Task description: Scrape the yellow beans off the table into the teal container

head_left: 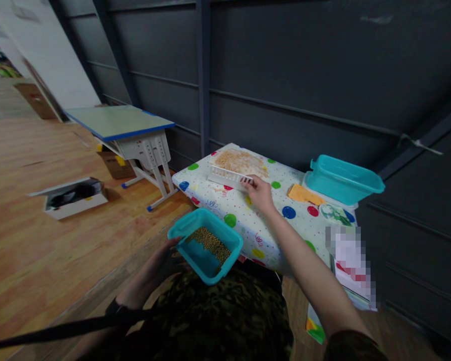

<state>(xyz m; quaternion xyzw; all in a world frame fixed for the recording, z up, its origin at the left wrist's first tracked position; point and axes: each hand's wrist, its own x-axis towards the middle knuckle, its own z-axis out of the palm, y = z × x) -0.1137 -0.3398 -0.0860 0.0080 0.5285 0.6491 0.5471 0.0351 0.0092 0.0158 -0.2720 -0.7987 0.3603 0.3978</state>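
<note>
1. While your left hand (172, 258) is clamped on the left end of a turquoise rectangular plastic tub (201, 254), head view puts that tub before your body, at the near edge of a table draped in a white, colour-dotted cloth (212, 201). Small round olive-brown beans (209, 243) lie inside, part of the floor bare.
2. Right hand (260, 194): fingers closed on the right end of a white slotted plastic piece (227, 177). Cannot tell whether it is a loose strip or a basket wall.
3. Loose tan grains (238, 161) spread just beyond it, toward the dark wall panels (278, 65).
4. Handling, my judgement: one-end holds may twist. Hold the tub level, left wrist firm, or beans could slide out. Steady the slotted piece with light, even pressure; a jerk could scatter grains. Mind your right forearm above the cloth.
</note>
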